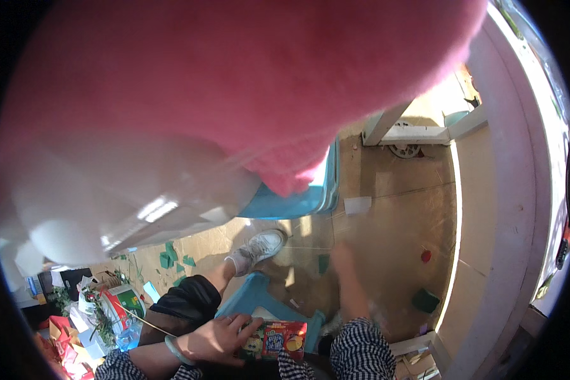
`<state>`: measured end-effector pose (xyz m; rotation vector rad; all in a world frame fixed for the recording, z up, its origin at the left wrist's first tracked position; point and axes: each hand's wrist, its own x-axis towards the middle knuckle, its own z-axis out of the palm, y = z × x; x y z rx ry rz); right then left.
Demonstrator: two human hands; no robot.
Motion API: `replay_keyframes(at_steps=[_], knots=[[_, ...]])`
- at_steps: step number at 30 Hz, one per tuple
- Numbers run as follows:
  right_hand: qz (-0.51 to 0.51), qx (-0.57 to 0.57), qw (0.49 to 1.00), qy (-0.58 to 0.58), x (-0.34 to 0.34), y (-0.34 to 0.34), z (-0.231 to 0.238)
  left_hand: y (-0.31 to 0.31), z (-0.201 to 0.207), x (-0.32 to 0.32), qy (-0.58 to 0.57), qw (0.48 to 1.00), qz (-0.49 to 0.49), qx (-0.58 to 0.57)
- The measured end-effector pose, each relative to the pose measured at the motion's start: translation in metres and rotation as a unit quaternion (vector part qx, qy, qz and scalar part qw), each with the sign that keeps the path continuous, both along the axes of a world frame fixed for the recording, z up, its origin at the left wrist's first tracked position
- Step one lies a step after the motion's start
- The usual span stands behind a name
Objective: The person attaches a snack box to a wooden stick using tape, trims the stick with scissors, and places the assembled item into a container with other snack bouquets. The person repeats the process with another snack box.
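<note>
A big pink fluffy thing (234, 82) with a white plush part under clear plastic (126, 202) fills the upper view, close to the camera. At the bottom my left hand (216, 339), a pale green bangle (176, 351) on its wrist, grips a red snack packet (280, 339) by its left end. My right hand (347, 269) is up over the floor and blurred, so its fingers cannot be made out. It comes out of a black-and-white checked sleeve (361, 348). Nothing shows in it.
A blue stool (250, 297) stands under the packet, with a leg and white shoe (261, 246) beside it. A blue tub (304, 201) sits behind. Green paper scraps (168, 256), a white sheet (358, 204) and a red cap (426, 256) lie on the tan floor. Craft clutter (88, 316) is piled at left.
</note>
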<state>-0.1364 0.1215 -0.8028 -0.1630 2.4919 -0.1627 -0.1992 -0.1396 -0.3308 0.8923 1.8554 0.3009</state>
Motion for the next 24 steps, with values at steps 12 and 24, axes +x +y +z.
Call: replay_keyframes(at_steps=[12, 24], knots=[[-0.216, -0.098, 0.971, 0.015, 0.08, 0.008, 0.096, 0.002, 0.009, 0.007, 0.043, 0.997, 0.001, 0.061], [-0.479, -0.246, 0.831, 0.142, 0.101, -0.005, 0.346, 0.01, 0.07, -0.028, -0.026, 0.994, 0.044, 0.1]])
